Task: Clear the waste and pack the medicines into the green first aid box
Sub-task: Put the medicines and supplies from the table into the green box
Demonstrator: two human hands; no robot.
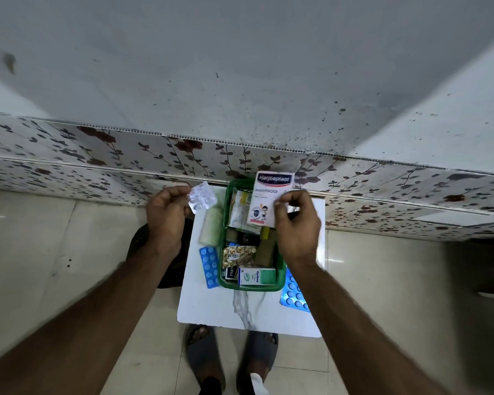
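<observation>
The green first aid box (222, 253) stands on a small white table (211, 309), filled with several medicine packs, a gold capsule strip (238, 254) and a green-white carton (257, 276). My left hand (166, 215) pinches a silver blister strip (201, 197) above the table's far left corner. My right hand (295, 223) holds a white Hansaplast plaster box (267, 199) upright over the far end of the green box. A white gauze roll (210, 225) and a blue tablet strip (208, 266) lie left of the box. Another blue strip (293, 295) lies to its right, partly under my forearm.
The table stands against a floral-patterned wall panel (97, 155). A dark round object (139, 240) sits on the tiled floor left of the table, under my left hand. My feet in grey sandals (203, 354) are at the near table edge.
</observation>
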